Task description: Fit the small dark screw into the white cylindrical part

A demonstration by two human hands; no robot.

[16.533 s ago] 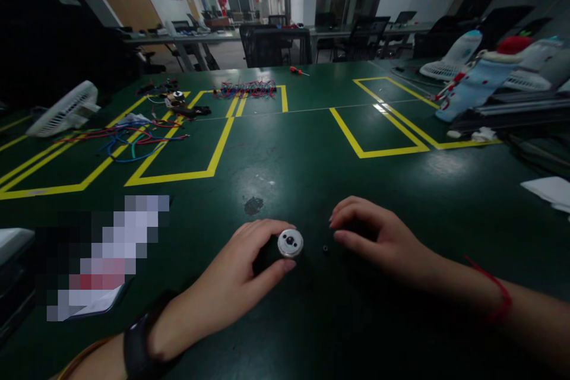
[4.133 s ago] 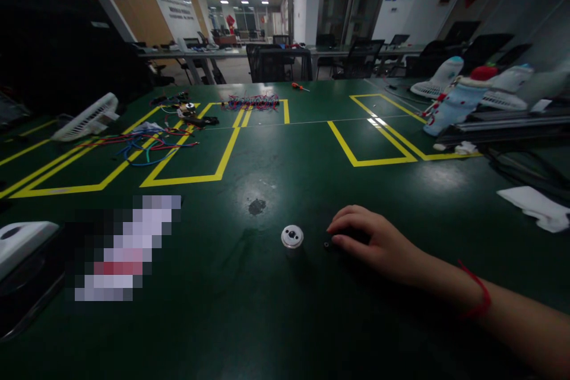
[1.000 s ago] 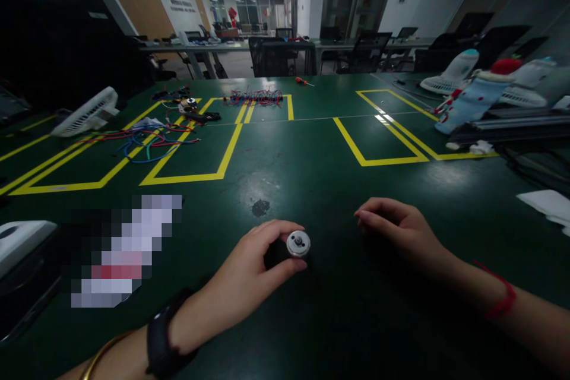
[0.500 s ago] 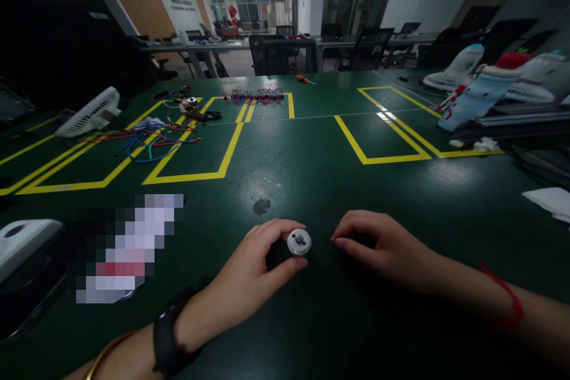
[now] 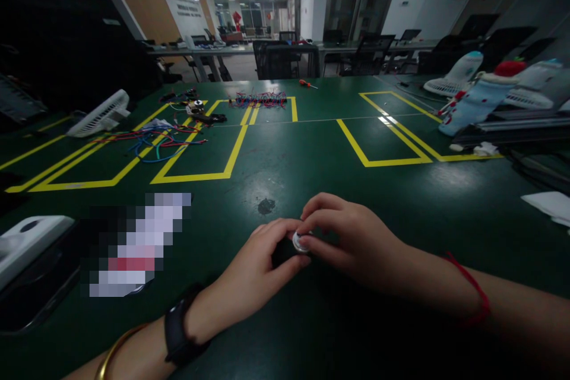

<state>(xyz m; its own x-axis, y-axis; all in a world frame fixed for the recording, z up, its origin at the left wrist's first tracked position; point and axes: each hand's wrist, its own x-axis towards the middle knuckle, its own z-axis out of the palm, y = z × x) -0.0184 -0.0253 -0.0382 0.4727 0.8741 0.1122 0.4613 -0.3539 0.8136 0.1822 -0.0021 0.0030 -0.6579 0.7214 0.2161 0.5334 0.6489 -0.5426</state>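
A small round silver motor [image 5: 299,243] stands on the green table [image 5: 276,320], low in the middle of the head view. My left hand [image 5: 262,258] curls around it, thumb on the near side and fingers on the far side. From the right, my right hand [image 5: 351,237] reaches over, its thumb and fingertips pinching at the top of the motor. Those fingers cover the centre of the top face, where a short shaft showed earlier.
A pixelated strip [image 5: 146,237] and a white-and-black device [image 5: 35,261] lie at left. Beyond are loose wires [image 5: 164,136], a small fan [image 5: 102,113], a bundle of red and blue wires [image 5: 260,99] and an orange screwdriver [image 5: 305,83]. A blue bottle [image 5: 472,101] rests at right.
My right hand has come left, from beside the motor to its top, and its fingers now touch it. The left hand keeps its hold; the view has shifted slightly.
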